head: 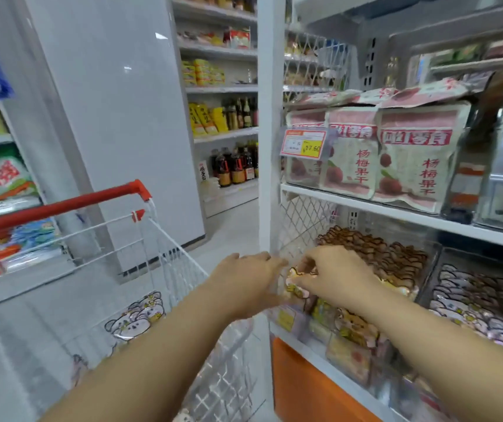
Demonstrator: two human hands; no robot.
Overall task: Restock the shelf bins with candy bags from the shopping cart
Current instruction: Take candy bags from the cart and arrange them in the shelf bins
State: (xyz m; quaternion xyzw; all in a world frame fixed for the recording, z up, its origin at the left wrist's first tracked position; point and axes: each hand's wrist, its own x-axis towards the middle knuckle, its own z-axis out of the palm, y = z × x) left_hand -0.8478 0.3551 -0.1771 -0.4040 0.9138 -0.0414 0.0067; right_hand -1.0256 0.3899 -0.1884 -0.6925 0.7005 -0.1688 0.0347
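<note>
Both of my hands reach into the left clear shelf bin [423,269] on the lower shelf. My right hand [335,274] pinches a cartoon-printed candy bag [297,283] at the bin's front left corner. My left hand [250,281] grips the same bag from the left, at the bin's side. Behind the hands the bin holds a packed row of brown-edged candy bags [375,248]. A second bin [487,300] to the right holds several more. The white wire shopping cart [183,269] with a red handle stands at the left, with candy bags [137,318] inside.
A white shelf post [270,132] rises just left of the bins. The shelf above carries pink and white dried-fruit pouches [411,156] and a price tag [303,146]. An orange panel [305,385] sits below the bins. An aisle floor [232,236] runs behind the cart.
</note>
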